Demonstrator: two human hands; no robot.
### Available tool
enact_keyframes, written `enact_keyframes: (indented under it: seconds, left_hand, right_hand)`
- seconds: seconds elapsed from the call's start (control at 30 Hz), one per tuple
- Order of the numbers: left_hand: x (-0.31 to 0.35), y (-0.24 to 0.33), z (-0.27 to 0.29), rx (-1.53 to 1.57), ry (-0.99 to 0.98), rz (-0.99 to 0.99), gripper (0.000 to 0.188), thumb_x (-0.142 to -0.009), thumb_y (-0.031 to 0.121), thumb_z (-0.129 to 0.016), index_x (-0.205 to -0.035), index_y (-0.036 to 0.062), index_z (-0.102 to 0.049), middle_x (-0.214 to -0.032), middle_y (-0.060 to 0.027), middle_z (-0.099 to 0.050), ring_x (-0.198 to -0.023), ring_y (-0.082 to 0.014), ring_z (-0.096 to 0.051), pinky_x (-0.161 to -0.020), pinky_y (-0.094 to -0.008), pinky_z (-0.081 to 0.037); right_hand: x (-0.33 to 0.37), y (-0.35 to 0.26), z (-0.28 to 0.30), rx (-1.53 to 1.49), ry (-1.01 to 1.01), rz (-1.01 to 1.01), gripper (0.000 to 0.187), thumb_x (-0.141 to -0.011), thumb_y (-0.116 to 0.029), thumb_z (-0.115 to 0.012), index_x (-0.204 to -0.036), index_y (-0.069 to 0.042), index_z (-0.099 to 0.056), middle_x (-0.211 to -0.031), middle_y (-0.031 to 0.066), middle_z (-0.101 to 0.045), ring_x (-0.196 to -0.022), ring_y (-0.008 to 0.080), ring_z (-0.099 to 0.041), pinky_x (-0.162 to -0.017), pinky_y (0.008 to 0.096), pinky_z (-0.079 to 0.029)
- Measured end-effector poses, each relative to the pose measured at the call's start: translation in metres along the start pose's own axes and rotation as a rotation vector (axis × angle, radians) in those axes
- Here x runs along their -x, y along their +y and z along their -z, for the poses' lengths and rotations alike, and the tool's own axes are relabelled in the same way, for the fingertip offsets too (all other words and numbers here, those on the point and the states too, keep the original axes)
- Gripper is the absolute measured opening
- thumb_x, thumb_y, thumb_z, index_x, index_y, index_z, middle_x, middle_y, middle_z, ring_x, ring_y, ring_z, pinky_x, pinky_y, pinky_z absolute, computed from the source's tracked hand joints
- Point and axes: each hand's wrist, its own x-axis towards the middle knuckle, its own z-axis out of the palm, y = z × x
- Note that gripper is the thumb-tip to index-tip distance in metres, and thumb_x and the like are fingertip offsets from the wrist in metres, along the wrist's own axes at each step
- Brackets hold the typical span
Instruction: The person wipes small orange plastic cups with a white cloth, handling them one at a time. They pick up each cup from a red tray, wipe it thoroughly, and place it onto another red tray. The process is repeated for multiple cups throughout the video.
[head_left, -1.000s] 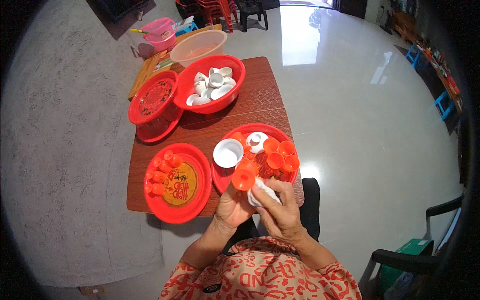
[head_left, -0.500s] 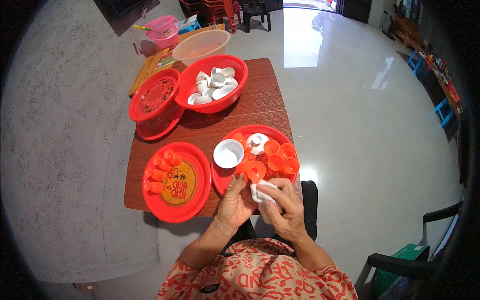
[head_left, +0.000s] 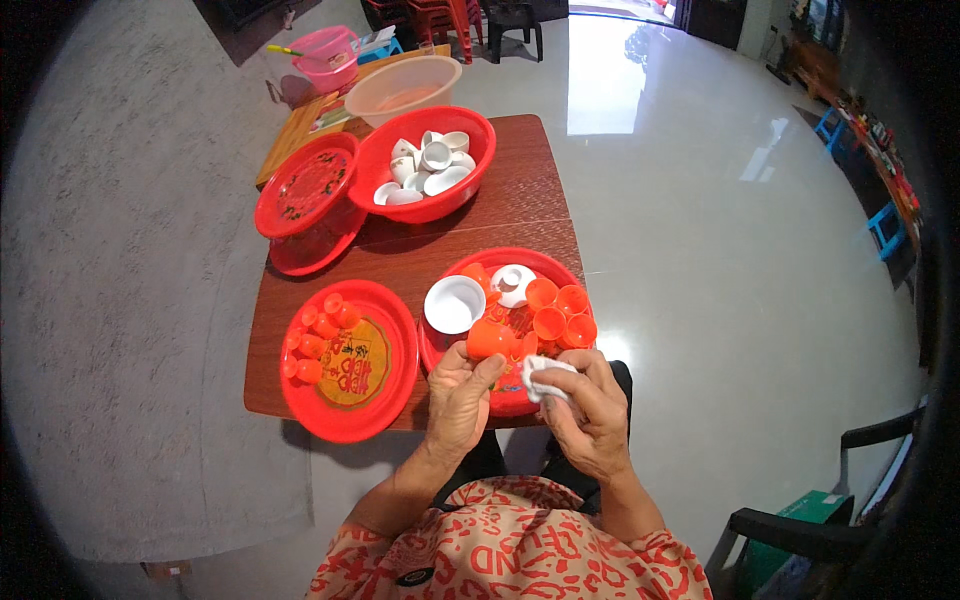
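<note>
The left hand [head_left: 458,395] is curled around a small orange cup [head_left: 489,340], thumb and fingers pinching it by the sides and lifting it just above the near rim of the right-hand red tray [head_left: 440,355]. The right hand [head_left: 590,405] is closed on a crumpled white cloth [head_left: 545,377], bunched between thumb and fingertips, just beside the cup but not touching it as far as I can see.

Both hands hover over the near edge of the brown tabletop [head_left: 520,195]. On the tray under them stand a white bowl [head_left: 454,304], a white cup lying on its side [head_left: 513,284], and four more orange cups [head_left: 558,312] clustered at the right, with another one partly hidden behind the white bowl. To the left lies a second red tray [head_left: 395,400] with a gold emblem in the middle and about seven small orange cups [head_left: 318,335] lined along its left edge.

Further back, a red basin [head_left: 470,190] holds a heap of white cups, around eight, too piled up to count surely. Beside it a round red lid or plate [head_left: 305,190] rests on another red bowl. Beyond the tabletop sit a pale plastic basin [head_left: 400,88] and a pink tub [head_left: 330,55]. A dark chair [head_left: 800,525] stands on the floor to the right.
</note>
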Motion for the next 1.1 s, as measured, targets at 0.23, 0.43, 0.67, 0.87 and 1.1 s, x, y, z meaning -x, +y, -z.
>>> enact_keyframes:
  seconds: [0.23,0.43,0.67,0.87,1.1]
  left_hand:
    - [0.003,-0.003,-0.007,0.051,0.042,0.072,0.020,-0.093,0.007,-0.055,-0.112,0.0018,-0.059,-0.113,-0.0072,-0.063,-0.102,-0.0123,-0.058,-0.091,-0.0269,-0.045]
    - [0.000,0.002,0.008,0.074,0.050,0.104,0.018,-0.094,0.011,-0.055,-0.110,0.0026,-0.059,-0.111,-0.0062,-0.063,-0.098,-0.0117,-0.057,-0.081,-0.0254,-0.045]
    - [-0.003,0.013,0.021,-0.014,0.120,0.008,0.015,-0.094,0.012,-0.056,-0.105,0.0040,-0.061,-0.106,-0.0056,-0.064,-0.091,-0.0106,-0.057,-0.073,-0.0248,-0.044]
    - [0.000,0.018,0.024,-0.169,0.167,-0.051,0.017,-0.093,0.010,-0.058,-0.107,0.0003,-0.062,-0.102,-0.0047,-0.064,-0.085,-0.0068,-0.055,-0.073,-0.0220,-0.044]
    - [0.008,0.027,0.025,-0.449,0.060,-0.120,0.016,-0.092,0.008,-0.059,-0.104,-0.0008,-0.063,-0.103,-0.0029,-0.058,-0.092,-0.0085,-0.055,-0.081,-0.0234,-0.045]
  right_hand:
    - [-0.003,0.006,-0.029,0.531,0.156,0.307,0.041,-0.070,-0.002,-0.069,-0.110,-0.003,-0.064,-0.103,0.0147,-0.052,-0.089,0.0295,-0.054,-0.074,0.0377,-0.046]
    - [0.000,0.017,-0.026,0.525,0.081,0.287,0.040,-0.071,-0.002,-0.068,-0.110,-0.004,-0.064,-0.103,0.0141,-0.052,-0.088,0.0289,-0.053,-0.073,0.0379,-0.046]
    - [0.003,0.039,-0.033,0.592,-0.034,0.216,0.038,-0.073,-0.004,-0.067,-0.110,-0.005,-0.060,-0.099,0.0129,-0.051,-0.083,0.0276,-0.051,-0.067,0.0380,-0.044]
    - [0.006,0.060,-0.051,0.691,-0.190,0.080,0.042,-0.075,-0.015,-0.069,-0.115,-0.011,-0.057,-0.108,0.0117,-0.051,-0.097,0.0278,-0.051,-0.076,0.0421,-0.038]
    - [-0.008,0.023,-0.033,0.411,-0.096,0.009,0.057,-0.075,-0.012,-0.072,-0.127,-0.009,-0.051,-0.124,0.0150,-0.048,-0.108,0.0303,-0.050,-0.086,0.0413,-0.041]
